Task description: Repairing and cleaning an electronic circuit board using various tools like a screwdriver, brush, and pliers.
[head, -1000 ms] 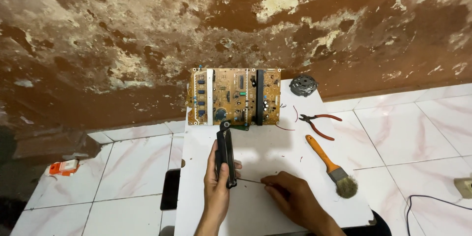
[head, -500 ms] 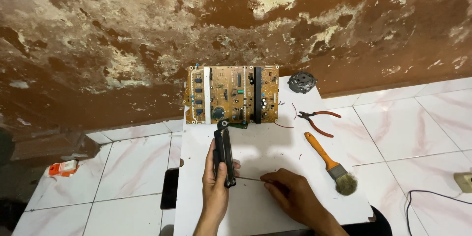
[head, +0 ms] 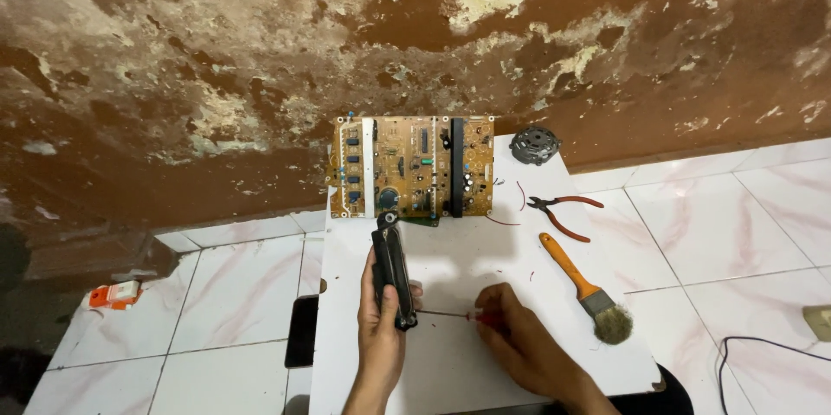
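Observation:
My left hand grips a long black device and holds it upright on edge above the white board. My right hand holds a thin screwdriver with a red handle, its tip pointing left against the lower end of the black device. A brown circuit board leans against the wall just beyond the device.
Red-handled pliers and an orange-handled paintbrush lie on the board's right side. A round grey metal part sits at its far right corner. An orange object lies on the tiled floor at left; a black cable at right.
The view has shifted slightly. Both hands stay in about the same spot, with the screwdriver still against the black device.

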